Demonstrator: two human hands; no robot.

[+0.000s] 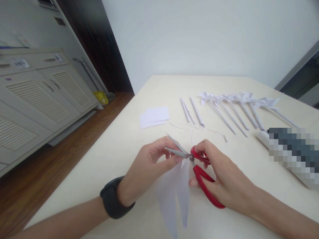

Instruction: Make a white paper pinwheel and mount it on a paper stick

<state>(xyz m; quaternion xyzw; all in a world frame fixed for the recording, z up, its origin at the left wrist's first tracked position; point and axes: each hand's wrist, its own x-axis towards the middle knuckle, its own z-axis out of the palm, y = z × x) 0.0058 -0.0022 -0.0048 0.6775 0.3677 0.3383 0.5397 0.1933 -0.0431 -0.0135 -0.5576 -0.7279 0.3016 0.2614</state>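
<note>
My left hand [152,166], with a dark band on its wrist, pinches a white sheet of paper [171,192] near its top. The paper hangs down over the table and is slit into strips at the lower end. Red-handled scissors [204,186] are in my right hand [224,172], fingers through the handle loops. Their blades are spread apart and point left, close to my left fingertips at the top of the paper. Whether the blades touch the paper I cannot tell.
Paper pinwheels on rolled sticks [231,99] lie at the back right. Several loose paper rolls [196,111] and flat paper sheets [154,116] lie farther left. Thin paper scraps [191,132] are scattered beyond the scissors. A partly pixelated white object [286,159] rests at the right.
</note>
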